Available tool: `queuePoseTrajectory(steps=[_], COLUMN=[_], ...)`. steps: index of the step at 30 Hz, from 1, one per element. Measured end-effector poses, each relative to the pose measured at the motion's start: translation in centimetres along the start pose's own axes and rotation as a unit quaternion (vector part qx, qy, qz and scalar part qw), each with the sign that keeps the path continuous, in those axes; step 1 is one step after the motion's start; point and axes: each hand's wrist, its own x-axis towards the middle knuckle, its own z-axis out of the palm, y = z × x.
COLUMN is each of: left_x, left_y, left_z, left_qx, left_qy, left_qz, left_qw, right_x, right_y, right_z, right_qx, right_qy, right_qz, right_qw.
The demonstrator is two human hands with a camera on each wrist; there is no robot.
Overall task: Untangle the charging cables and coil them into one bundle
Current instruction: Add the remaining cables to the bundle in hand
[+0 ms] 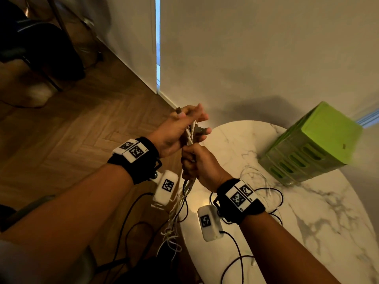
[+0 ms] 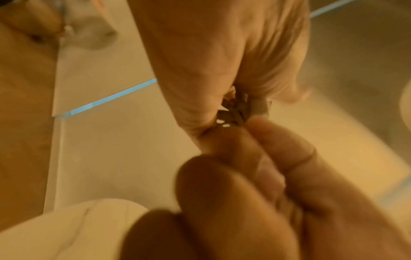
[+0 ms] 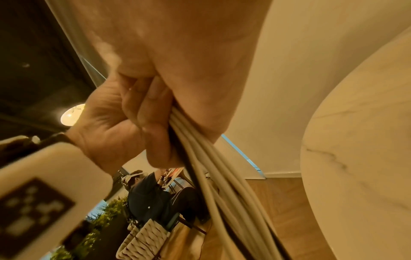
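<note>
Currently gathering, I judge: right hand (image 1: 200, 162) fisted around the bunched white and dark charging cables (image 3: 213, 176) above the round marble table (image 1: 307, 212); left hand (image 1: 180, 130) grips their plug ends above. Tails dangle loose, so coiling comes next.

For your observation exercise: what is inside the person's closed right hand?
The right hand grips a bunch of pale charging cables with one dark cable among them; strands run out above and below the fist. How they lie or cross inside the fist is covered by the fingers.
</note>
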Motion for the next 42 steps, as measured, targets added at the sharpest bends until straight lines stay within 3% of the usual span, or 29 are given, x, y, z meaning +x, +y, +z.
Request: queuePoseTrajectory(steps=[3,7,10,16,19,23,27,30,32,33,35,37,39,40,41,42], left_x=[0.5,0.3,0.0,0.5,0.8,1.3,1.2,1.7,1.4,0.8,-0.7,-2.4,-2.1,-1.7,-0.6,0.2], left_y=[-0.2,-0.6,0.0,0.6,0.8,0.7,0.8,0.0,-1.1,-2.2,-4.5,-6.4,-7.9,-8.2,-8.4,-8.4], left_z=[0.0,0.9,1.7,2.4,2.7,2.6,2.6,2.5,2.2,1.6,0.2,-0.8,-1.6,-1.8,-2.6,-3.4], left_qx=[0.041,0.163,0.190,0.163,0.160,0.156,0.145,0.152,0.082,0.057,0.064,0.195,0.387,0.454,0.506,0.534], left_qy=[0.028,0.073,0.065,0.068,0.042,-0.034,-0.060,-0.011,0.033,0.032,-0.043,-0.163,-0.265,-0.288,-0.273,-0.233], left_qz=[-0.036,0.005,0.013,-0.029,-0.016,-0.019,-0.027,-0.008,0.007,0.017,0.021,-0.019,-0.105,-0.137,-0.145,-0.134], left_qw=[0.998,0.984,0.980,0.984,0.986,0.987,0.987,0.988,0.996,0.998,0.997,0.967,0.877,0.832,0.805,0.801], right_x=[-0.1,0.0,-0.3,-1.2,-1.3,-1.9,-2.2,-2.1,-2.0,-2.1,-2.2,-2.4,-2.6,-2.7,-2.7,-2.7], right_y=[0.5,0.9,0.9,0.3,0.1,-0.5,-0.6,-0.3,-0.9,-1.2,-2.1,-3.1,-4.1,-4.5,-4.8,-4.9], right_z=[0.1,0.5,0.8,0.4,0.3,-0.6,-0.7,-0.9,-1.2,-1.3,-1.6,-1.9,-2.0,-2.0,-2.1,-2.0], right_qx=[-0.044,-0.077,0.000,0.053,0.103,0.112,0.036,0.041,0.060,0.070,0.098,0.124,0.135,0.139,0.141,0.144], right_qy=[0.005,0.060,0.062,0.040,0.031,0.014,0.066,0.106,0.114,0.116,0.118,0.113,0.096,0.092,0.090,0.091], right_qz=[0.001,-0.021,0.003,-0.016,-0.045,-0.026,-0.005,-0.025,-0.047,-0.053,-0.065,-0.073,-0.077,-0.080,-0.089,-0.102], right_qw=[0.999,0.995,0.998,0.998,0.993,0.993,0.997,0.993,0.991,0.989,0.986,0.983,0.983,0.983,0.982,0.980])
